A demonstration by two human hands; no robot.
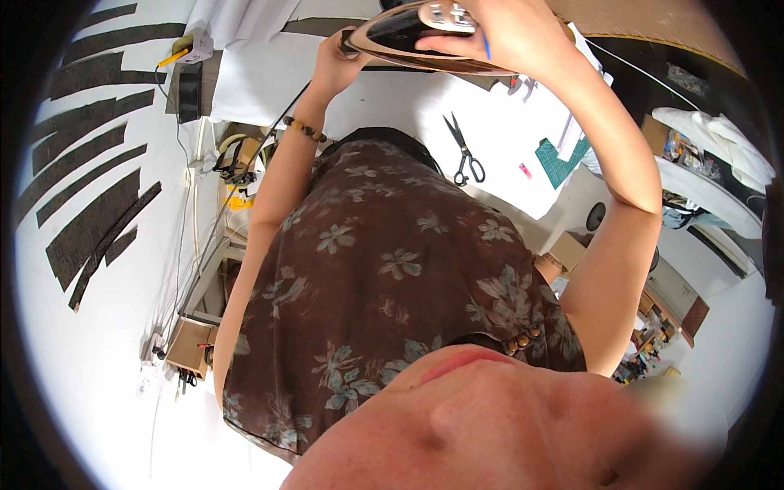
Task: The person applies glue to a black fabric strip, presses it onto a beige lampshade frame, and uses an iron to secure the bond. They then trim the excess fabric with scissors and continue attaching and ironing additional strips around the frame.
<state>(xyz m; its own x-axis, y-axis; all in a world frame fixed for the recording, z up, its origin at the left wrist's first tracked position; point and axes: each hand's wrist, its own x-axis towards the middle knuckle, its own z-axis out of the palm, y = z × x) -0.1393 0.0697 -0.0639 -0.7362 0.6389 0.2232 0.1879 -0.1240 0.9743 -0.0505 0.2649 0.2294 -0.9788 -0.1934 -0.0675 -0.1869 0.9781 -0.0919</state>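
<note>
Under everything lies a broad white surface [408,102], and above it, at the top edge of the view, is a glossy appliance [400,37], shaped like an iron and partly cut off by the frame. Its body is long and curved, mostly mirror-like black, with a coppery rim along the lower edge, a pale top section and a small dark block at its left end.

The right arm bends sharply at the elbow and swings up and inward; the left runs straighter, a beaded bracelet [304,128] at its wrist. The right hand [510,33] comes over the appliance from the right, fingers grasping it, one digit stretched across the black side. The left hand [333,64] has its fingers closed about the dark end block, with a dark cord [282,117] passing near the wrist.

Below the appliance lie black scissors [464,151], then a green mat [559,166], then a tiny pink item [525,171].
</note>
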